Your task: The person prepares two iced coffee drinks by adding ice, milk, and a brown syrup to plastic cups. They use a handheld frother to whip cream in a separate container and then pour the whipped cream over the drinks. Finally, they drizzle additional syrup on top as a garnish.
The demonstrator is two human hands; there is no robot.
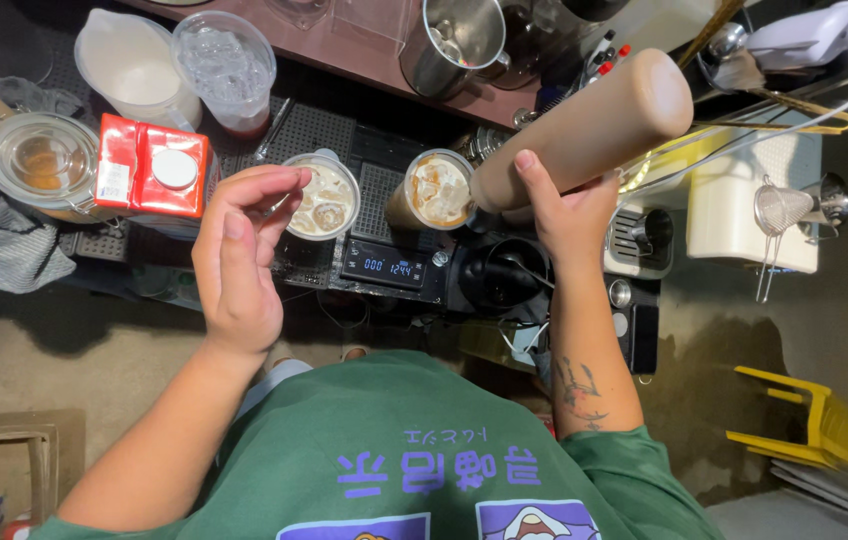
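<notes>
Right hand (pixel 566 215) wrapped tight round tan squeeze bottle (pixel 584 130), tipped over right-hand iced cup (pixel 436 192) on scale (pixel 384 265), looks soft-walled, fairly full, best squeezed mid-body; left hand (pixel 241 255) loosely curled, holding nothing, beside other iced cup (pixel 322 198).

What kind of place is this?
Probably a drink counter in a café: two iced cups on a scale, and the right hand tipping a tan bottle into one.

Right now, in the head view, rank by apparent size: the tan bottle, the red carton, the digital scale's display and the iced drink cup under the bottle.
1. tan bottle, tipped in the right hand; nearer the camera, so it may look oversized.
2. red carton.
3 and 4. iced drink cup and scale display look alike; no ranking.
</notes>
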